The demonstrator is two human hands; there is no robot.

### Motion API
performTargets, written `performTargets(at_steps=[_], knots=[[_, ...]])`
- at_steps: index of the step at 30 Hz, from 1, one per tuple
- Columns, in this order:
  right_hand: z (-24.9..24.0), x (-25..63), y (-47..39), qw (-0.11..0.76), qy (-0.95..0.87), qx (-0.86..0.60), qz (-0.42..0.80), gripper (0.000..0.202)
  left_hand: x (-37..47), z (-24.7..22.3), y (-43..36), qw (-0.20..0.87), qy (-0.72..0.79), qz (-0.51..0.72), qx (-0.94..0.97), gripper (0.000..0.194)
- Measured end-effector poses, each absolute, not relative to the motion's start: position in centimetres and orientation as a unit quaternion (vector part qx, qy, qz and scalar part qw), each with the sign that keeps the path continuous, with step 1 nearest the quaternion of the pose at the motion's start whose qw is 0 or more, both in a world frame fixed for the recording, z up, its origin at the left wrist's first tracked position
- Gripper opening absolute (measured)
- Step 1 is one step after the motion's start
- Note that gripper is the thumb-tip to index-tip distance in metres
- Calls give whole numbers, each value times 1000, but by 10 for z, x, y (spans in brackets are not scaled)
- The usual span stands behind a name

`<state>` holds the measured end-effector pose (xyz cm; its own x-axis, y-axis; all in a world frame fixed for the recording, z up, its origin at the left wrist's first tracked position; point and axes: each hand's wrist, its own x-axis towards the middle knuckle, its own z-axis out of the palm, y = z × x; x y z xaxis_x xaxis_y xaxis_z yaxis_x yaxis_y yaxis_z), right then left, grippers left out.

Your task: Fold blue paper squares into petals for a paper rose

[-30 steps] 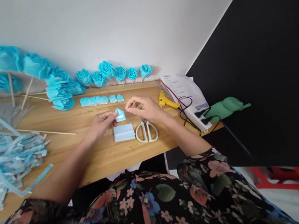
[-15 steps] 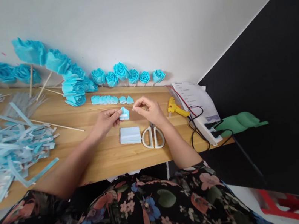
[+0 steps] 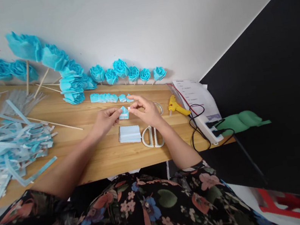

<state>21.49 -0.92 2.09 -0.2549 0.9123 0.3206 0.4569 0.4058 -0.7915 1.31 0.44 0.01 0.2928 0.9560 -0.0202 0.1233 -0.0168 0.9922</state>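
My left hand (image 3: 107, 120) pinches a small folded blue paper piece (image 3: 123, 113) that has a white strip across it. Just to its right, my right hand (image 3: 144, 110) has a tiny white bit (image 3: 129, 109) at its thumb tip, close to the paper's right edge; the index finger is lifted away from the thumb. Below the hands lies a stack of pale blue paper (image 3: 129, 134), with white-handled scissors (image 3: 153, 136) beside it, partly under my right hand and wrist. A row of folded blue pieces (image 3: 103, 97) lies above the hands.
Blue paper flowers (image 3: 121, 68) on sticks stand along the wall. Cut paper strips (image 3: 9, 147) heap at the left, near a thin stick (image 3: 56, 123). A yellow glue gun (image 3: 177, 105), printed sheets (image 3: 197, 95) and a power strip (image 3: 207, 130) with black cables are at the right.
My right hand has moved slightly left, nearer the blue paper, and its index finger has lifted from the thumb. More of the scissors shows behind it. The view has shifted a little.
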Motion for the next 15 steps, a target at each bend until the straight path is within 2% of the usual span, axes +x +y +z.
performTargets(at_steps=[15], knots=[[17, 214, -8, 356, -766, -466, 264, 44, 15, 6, 1, 526, 453, 402, 598, 43]])
